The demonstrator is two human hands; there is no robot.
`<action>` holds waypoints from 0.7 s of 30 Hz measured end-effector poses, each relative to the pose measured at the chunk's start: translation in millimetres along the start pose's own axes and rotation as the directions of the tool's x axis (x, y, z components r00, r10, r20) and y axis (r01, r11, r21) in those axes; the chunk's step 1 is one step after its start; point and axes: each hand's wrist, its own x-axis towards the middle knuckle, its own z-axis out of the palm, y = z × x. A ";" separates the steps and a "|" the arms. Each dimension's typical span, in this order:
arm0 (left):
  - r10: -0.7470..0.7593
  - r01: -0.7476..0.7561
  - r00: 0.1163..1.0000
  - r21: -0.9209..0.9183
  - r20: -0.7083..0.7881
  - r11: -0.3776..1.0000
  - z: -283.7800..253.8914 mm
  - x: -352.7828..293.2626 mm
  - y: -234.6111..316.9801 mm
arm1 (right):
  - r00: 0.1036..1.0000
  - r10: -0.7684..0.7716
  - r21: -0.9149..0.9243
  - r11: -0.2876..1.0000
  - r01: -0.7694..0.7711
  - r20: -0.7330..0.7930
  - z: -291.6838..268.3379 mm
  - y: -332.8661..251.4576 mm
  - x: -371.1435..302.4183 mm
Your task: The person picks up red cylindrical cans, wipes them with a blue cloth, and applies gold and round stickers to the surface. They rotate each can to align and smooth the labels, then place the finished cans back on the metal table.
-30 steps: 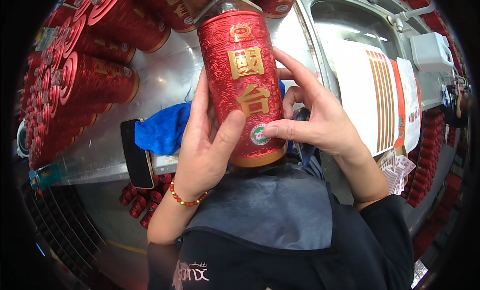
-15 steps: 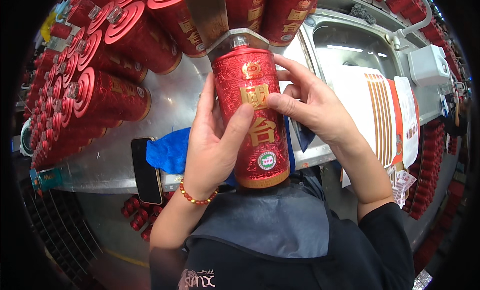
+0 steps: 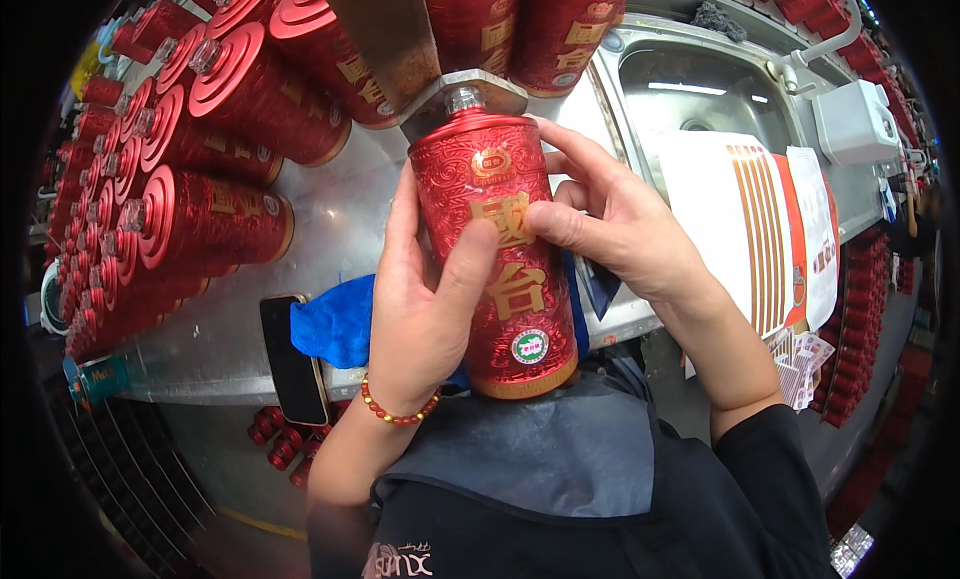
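Note:
A shiny red embossed bottle (image 3: pixel 497 174) with gold characters lies tilted back before me, its base toward my apron. Its clear stopper (image 3: pixel 463 100) rests in the notch of a metal bracket (image 3: pixel 390 44). My left hand (image 3: pixel 425 299) wraps the bottle's left side, thumb on the front; a beaded bracelet circles that wrist. On the right side, my right hand (image 3: pixel 615 214) grips it with the thumb on the front and the fingers reaching behind its shoulder. A round white-and-green sticker (image 3: pixel 530 346) sits low on the bottle. Part of a blue cloth (image 3: pixel 335 322) shows beside my left hand.
Rows of similar red bottles (image 3: pixel 215 214) stand on the metal table at left and far side. A phone (image 3: pixel 293 359) lies by the table's front edge. To the right are a sink (image 3: pixel 690 79), label sheets (image 3: pixel 715 209) and a white jug (image 3: pixel 855 124).
The view has shifted slightly, so the bottle and table appear a little lower. Both hands keep their hold on the bottle, with thumbs in nearly the same places.

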 end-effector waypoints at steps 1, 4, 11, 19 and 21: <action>0.000 0.000 1.000 0.007 0.005 1.000 -0.1 1.5 -0.1 | 1.000 0.011 -0.011 1.000 -0.011 -0.002 -0.2 -1.5 1.0; 0.008 -0.008 1.000 0.021 0.019 1.000 -0.3 5.8 0.6 | 1.000 -0.014 -0.070 0.997 0.014 -0.002 0.4 -0.2 4.6; 0.016 -0.017 0.999 0.030 0.039 0.999 -0.7 5.7 1.4 | 1.000 -0.016 -0.098 0.995 0.015 -0.010 2.0 -2.1 5.1; -0.004 0.004 1.000 0.037 0.021 0.999 2.0 9.2 2.9 | 1.000 -0.030 -0.110 0.994 0.029 -0.002 0.1 -1.7 6.6; -0.019 0.019 1.000 0.038 0.017 0.999 3.1 9.2 5.5 | 1.000 -0.018 -0.094 0.995 0.018 0.003 -0.3 -1.5 6.5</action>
